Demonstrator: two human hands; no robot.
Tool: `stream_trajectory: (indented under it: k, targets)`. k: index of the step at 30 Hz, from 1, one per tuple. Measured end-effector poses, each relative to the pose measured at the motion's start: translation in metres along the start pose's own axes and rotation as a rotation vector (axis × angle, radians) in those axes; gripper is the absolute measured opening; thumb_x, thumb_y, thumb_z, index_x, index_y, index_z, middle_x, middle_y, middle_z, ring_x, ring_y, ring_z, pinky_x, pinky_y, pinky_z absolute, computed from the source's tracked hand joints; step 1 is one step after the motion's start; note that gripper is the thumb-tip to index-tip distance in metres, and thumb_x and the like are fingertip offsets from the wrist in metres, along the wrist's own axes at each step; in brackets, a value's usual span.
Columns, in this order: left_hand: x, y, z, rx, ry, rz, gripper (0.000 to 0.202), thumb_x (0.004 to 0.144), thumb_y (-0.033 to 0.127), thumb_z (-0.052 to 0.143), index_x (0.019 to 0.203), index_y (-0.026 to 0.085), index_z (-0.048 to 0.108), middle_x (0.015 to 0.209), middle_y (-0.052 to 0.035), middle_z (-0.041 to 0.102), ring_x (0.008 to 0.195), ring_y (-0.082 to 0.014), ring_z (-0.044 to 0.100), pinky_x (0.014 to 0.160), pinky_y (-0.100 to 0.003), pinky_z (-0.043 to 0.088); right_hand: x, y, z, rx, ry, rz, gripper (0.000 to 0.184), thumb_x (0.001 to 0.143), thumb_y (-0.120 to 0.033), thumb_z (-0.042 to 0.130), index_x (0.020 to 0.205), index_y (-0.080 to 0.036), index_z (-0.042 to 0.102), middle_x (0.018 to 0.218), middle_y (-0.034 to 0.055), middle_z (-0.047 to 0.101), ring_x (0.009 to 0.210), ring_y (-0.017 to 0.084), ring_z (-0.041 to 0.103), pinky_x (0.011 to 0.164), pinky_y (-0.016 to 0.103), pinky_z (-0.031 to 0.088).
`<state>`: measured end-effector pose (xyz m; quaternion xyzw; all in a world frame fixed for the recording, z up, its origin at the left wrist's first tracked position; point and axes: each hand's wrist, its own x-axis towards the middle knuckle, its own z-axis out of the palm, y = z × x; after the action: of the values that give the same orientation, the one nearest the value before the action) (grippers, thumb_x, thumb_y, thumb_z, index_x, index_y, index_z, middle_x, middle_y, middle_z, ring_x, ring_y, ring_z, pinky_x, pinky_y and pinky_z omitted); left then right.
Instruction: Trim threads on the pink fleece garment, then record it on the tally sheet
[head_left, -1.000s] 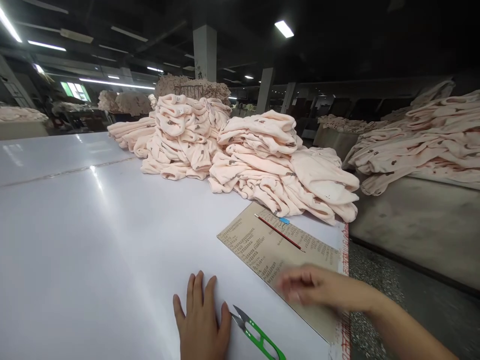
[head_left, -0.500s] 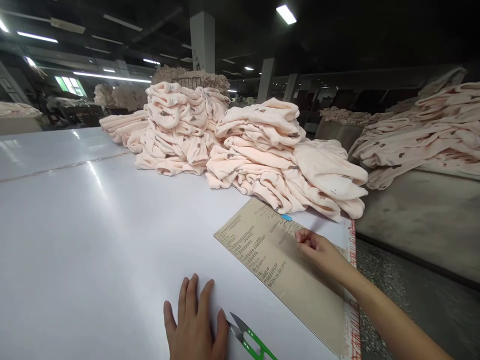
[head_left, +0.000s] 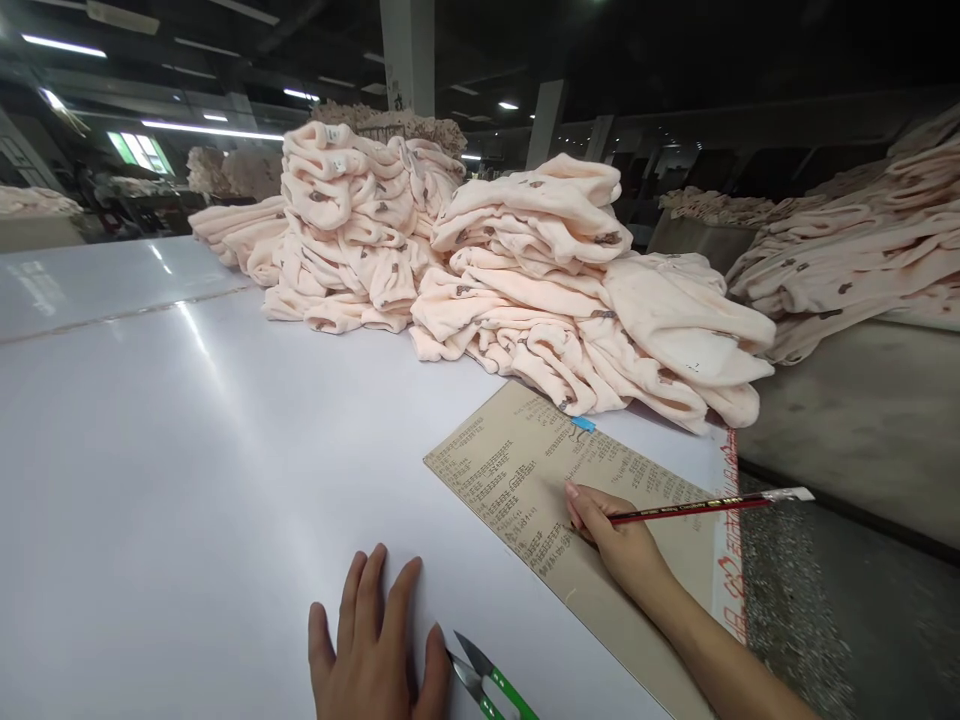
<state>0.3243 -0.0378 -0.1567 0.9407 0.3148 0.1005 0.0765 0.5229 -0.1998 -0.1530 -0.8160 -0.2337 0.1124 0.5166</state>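
Gripping one pencil (head_left: 697, 508), right hand (head_left: 619, 540)

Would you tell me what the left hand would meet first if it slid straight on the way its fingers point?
The left hand lies flat on the white table, fingers pointing away. Ahead is only bare tabletop for a long stretch; probably it would first reach the garment pile, though depth is hard to judge.
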Motion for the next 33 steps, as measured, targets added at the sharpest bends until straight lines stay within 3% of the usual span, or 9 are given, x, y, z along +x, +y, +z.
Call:
stream_trajectory:
  k: [23, 33]
  targets:
    - [-0.0011, -0.0016, 0.0021, -0.026, 0.020, 0.017, 0.042, 0.085, 0.028, 0.032, 0.121, 0.024, 0.054, 0.138, -0.0080, 0.040, 0.131, -0.0251, 0.029, 0.103, -0.055, 0.019, 0.0016, -0.0014, 0.0017, -0.130, -0.041, -0.028, 0.046, 0.089, -0.050, 0.040, 0.054, -0.019, 0.039, 0.051, -0.0084, 0.034, 0.047, 0.008, 0.037, 0.049, 0.023, 0.032]
    - [-0.0017, -0.0013, 0.0017, -0.026, 0.027, 0.020, 0.043, 0.085, 0.029, 0.032, 0.121, 0.023, 0.053, 0.137, -0.0092, 0.041, 0.130, -0.0255, 0.030, 0.103, -0.056, 0.020, 0.0014, 0.0009, 0.0042, -0.136, 0.021, -0.031, 0.045, 0.089, -0.048, 0.041, 0.055, -0.019, 0.040, 0.051, -0.0084, 0.034, 0.047, 0.007, 0.037, 0.049, 0.023, 0.032]
